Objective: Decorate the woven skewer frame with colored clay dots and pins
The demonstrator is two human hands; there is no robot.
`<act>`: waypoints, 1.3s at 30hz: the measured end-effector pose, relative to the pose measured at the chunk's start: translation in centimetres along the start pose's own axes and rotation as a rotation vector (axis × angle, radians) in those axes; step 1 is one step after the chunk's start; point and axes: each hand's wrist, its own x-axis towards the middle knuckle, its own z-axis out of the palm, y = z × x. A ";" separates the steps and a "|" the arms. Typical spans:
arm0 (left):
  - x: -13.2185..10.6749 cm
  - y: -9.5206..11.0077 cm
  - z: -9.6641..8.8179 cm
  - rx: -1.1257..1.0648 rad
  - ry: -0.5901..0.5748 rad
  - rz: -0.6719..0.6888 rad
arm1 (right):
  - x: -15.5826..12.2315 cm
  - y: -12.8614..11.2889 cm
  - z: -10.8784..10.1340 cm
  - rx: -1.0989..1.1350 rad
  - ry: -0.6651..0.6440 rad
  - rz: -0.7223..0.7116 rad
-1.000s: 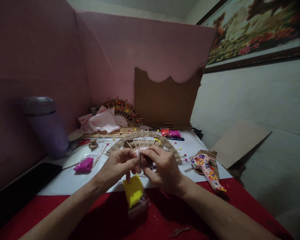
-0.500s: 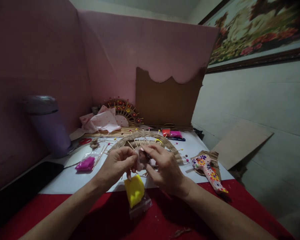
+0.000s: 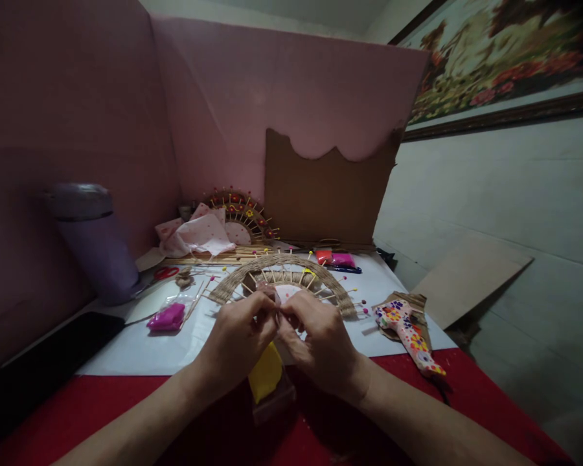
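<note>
A small clear plastic bag (image 3: 268, 288) with something brown inside is pinched between my two hands. My left hand (image 3: 245, 327) is closed on its left side, and the fingers of my right hand (image 3: 315, 330) press together close by, meeting the left fingertips. Under the hands lies a yellow packet (image 3: 266, 374) in a clear zip bag, partly covered by the left hand. Just beyond stands a twine-wrapped arch (image 3: 284, 260) with thin sticks tipped by pink and yellow beads. A pale spotted half-disc (image 3: 286, 294) shows at its centre, partly hidden by my fingers.
A magenta packet (image 3: 168, 317) and a purple tumbler (image 3: 97, 246) stand left. A flower-patterned glue gun (image 3: 405, 330) rests on cardboard at right. Behind are red-handled scissors (image 3: 166, 273), a finished-looking beaded arch (image 3: 245, 213), pink cloth (image 3: 199, 233) and a cardboard sheet (image 3: 325, 194).
My hands have drawn together, fingertips now meeting at the small bag. The bag's brown part has shifted up and left, and the left hand now covers more of the yellow packet.
</note>
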 end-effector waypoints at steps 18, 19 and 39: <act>-0.1 -0.1 -0.4 0.159 0.043 0.098 | 0.1 0.2 0.1 0.138 0.153 0.156; -0.2 -0.1 -0.4 0.184 0.020 0.161 | 0.1 0.2 0.1 0.150 0.148 0.151; 0.1 0.2 -1.3 0.100 0.159 0.294 | 0.7 0.5 -0.3 0.641 -0.188 0.341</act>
